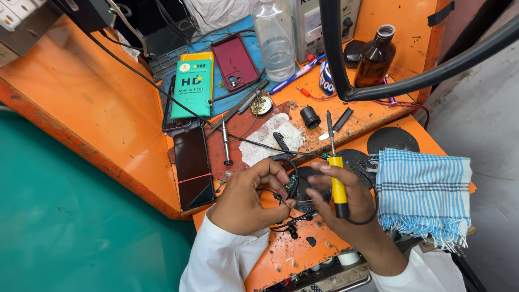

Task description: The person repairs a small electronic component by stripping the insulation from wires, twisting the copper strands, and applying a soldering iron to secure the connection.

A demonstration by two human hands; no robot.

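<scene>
Two hands are counted at the bench's [108, 108] near edge: the left hand [246, 197] and the right hand [346, 197]. One yellow-handled soldering iron [336, 173] is seen. Two bottles are counted toward twelve o'clock: one clear plastic bottle [274, 40] and one brown glass bottle [374, 58]. Two dark phones [193, 167] are counted at nine o'clock, with one maroon phone case [234, 60] and one green packet [192, 86] beyond. One blue checked cloth [423, 192] is counted at three o'clock, and one pen [296, 75] near twelve.
</scene>
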